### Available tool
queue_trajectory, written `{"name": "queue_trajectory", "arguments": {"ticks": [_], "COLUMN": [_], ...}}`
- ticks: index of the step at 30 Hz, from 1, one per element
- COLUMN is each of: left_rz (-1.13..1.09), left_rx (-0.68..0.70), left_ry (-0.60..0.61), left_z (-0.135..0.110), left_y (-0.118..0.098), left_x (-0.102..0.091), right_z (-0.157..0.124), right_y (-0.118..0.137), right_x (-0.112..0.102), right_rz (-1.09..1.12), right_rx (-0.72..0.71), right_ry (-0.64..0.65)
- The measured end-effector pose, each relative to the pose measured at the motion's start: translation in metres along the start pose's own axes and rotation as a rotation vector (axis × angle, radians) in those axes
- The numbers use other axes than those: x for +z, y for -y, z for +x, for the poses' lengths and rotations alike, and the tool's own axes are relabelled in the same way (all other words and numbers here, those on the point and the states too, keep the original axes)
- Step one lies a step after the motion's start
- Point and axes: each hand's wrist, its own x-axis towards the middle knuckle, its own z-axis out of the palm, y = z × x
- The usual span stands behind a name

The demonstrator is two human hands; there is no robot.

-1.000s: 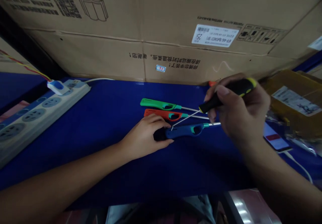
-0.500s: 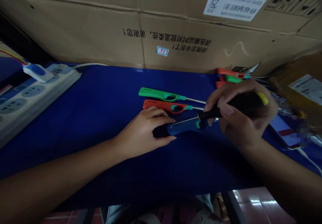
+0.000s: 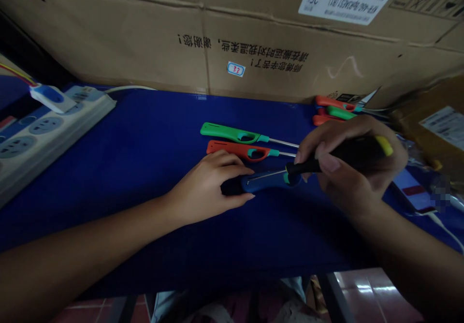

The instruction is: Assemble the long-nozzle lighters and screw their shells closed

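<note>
Thumb and fingers of my left hand (image 3: 212, 187) pinch the handle end of a blue lighter (image 3: 266, 182) with a long nozzle, lying on the blue table. My right hand (image 3: 357, 168) is wrapped around the black, yellow-tipped handle of a screwdriver (image 3: 304, 166). Its thin shaft slants down to the left, and the tip meets the blue lighter's body near my left fingertips. Just beyond lie a red lighter (image 3: 235, 149) and a green lighter (image 3: 228, 132), side by side, nozzles pointing right. My right hand covers the blue lighter's nozzle end.
A large cardboard box (image 3: 145, 47) walls off the back. More red and green lighters (image 3: 335, 112) are piled at its foot. On the left sits a power strip (image 3: 58, 124) with a plug in it. A phone (image 3: 413, 190) with a white cable lies right, near another carton (image 3: 431, 115).
The screwdriver shaft now lies at a slightly flatter angle along the blue lighter, and my right hand has shifted slightly right. My left hand keeps its hold. The whole view has shifted slightly.
</note>
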Motion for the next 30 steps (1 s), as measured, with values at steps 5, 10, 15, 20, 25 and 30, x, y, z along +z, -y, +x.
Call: {"name": "queue_trajectory", "arguments": {"ticks": [5,10,15,20,25,30], "left_rz": [0.001,-0.011,-0.007,-0.037,-0.083,-0.085], "left_rx": [-0.002,-0.008,-0.009,-0.002,-0.003,-0.006], "left_ry": [0.0,0.009,0.014,0.008,-0.009,-0.009], "left_z": [0.0006,0.0013,0.0014,0.002,0.0027,0.0022], "left_y": [-0.0011,-0.0012,-0.0005,-0.0019,-0.0048,-0.0063], "left_x": [0.0004,-0.0002,0.0001,0.0001,-0.0025,-0.0042], "right_z": [-0.0004,0.0003,-0.0006,-0.0028,-0.004,-0.0035], "right_y": [0.0003,-0.0007,-0.0001,-0.003,-0.0073,-0.0041], "right_x": [-0.0011,-0.0008,-0.0004,-0.0009,0.0024,0.002], "right_rz": [-0.002,-0.018,-0.029,-0.008,0.027,0.069], "right_rx": [0.013,-0.013,-0.017,0.04,0.081,0.143], "right_ry": [0.039,0.064,0.107,0.148,0.148,0.009]}}
